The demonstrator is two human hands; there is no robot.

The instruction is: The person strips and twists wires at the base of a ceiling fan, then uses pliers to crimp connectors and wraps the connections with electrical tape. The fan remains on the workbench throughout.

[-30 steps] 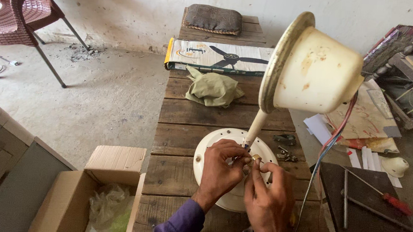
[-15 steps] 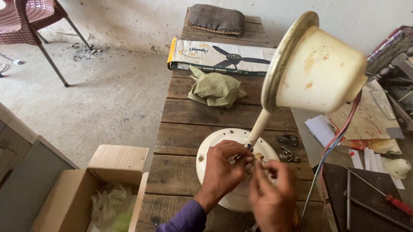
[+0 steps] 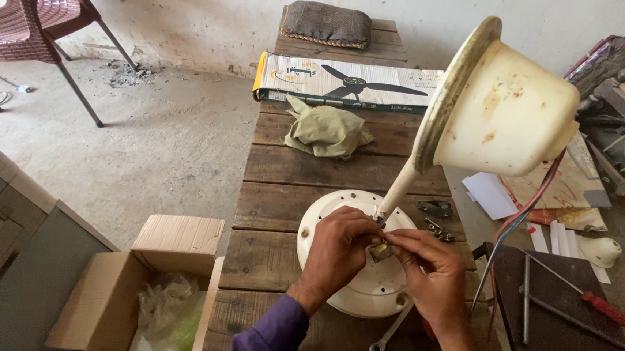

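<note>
while the left hand [image 3: 337, 247] braces the round cream fan base [image 3: 363, 289] at lower centre, both it and the right hand [image 3: 434, 268] pinch a small brass-coloured fitting [image 3: 378, 251] steady beside the tilted stem [image 3: 398, 189].

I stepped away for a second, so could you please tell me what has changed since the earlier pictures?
Hardly anything: both hands, left hand and right hand, stay pinched on a small metal part over the round base. The spanner, cloth and fan housing stay put.
</note>
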